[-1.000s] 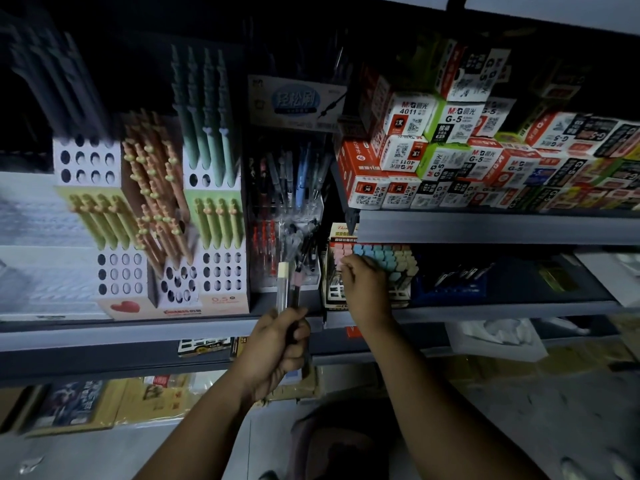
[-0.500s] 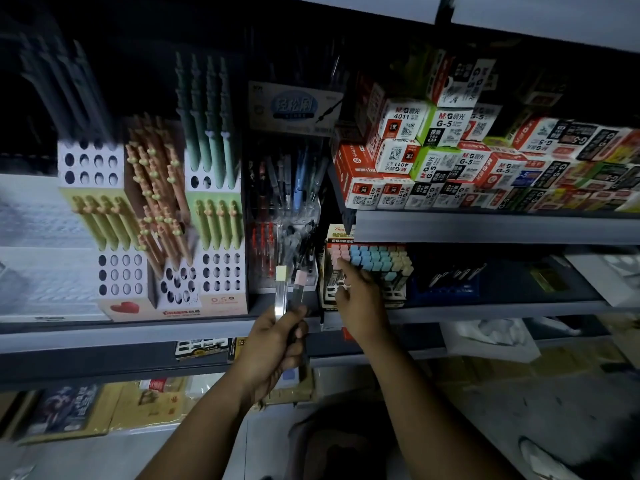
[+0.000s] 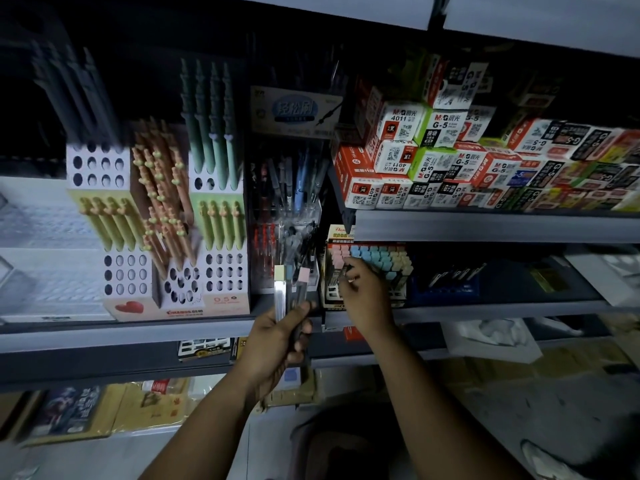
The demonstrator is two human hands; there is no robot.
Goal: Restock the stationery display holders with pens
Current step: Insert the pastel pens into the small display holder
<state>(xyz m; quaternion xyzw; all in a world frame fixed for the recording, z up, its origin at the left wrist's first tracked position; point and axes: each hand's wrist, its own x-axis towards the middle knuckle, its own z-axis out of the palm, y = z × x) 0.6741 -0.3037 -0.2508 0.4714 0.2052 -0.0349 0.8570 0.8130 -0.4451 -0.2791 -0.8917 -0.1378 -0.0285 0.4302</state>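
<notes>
My left hand (image 3: pixel 277 337) grips a small bunch of slim pens (image 3: pixel 289 289) with pastel yellow, blue and pink caps, held upright in front of the shelf edge. My right hand (image 3: pixel 363 292) reaches into the white display holder (image 3: pixel 367 271), which is filled with pens capped in pink, blue and yellow. Its fingertips pinch a dark slim pen (image 3: pixel 344 271) at the holder's left side, just below the pink caps.
A clear holder (image 3: pixel 284 216) with dark, red and blue pens stands left of the white one. Further left are perforated cardboard pen stands (image 3: pixel 159 237). Stacked refill boxes (image 3: pixel 450 161) fill the upper right shelf. The grey shelf edge (image 3: pixel 138 334) runs below.
My right hand slid from on top of the pastel caps to the holder's left front and now pinches a dark pen. My left hand with its bunch stayed nearly still.
</notes>
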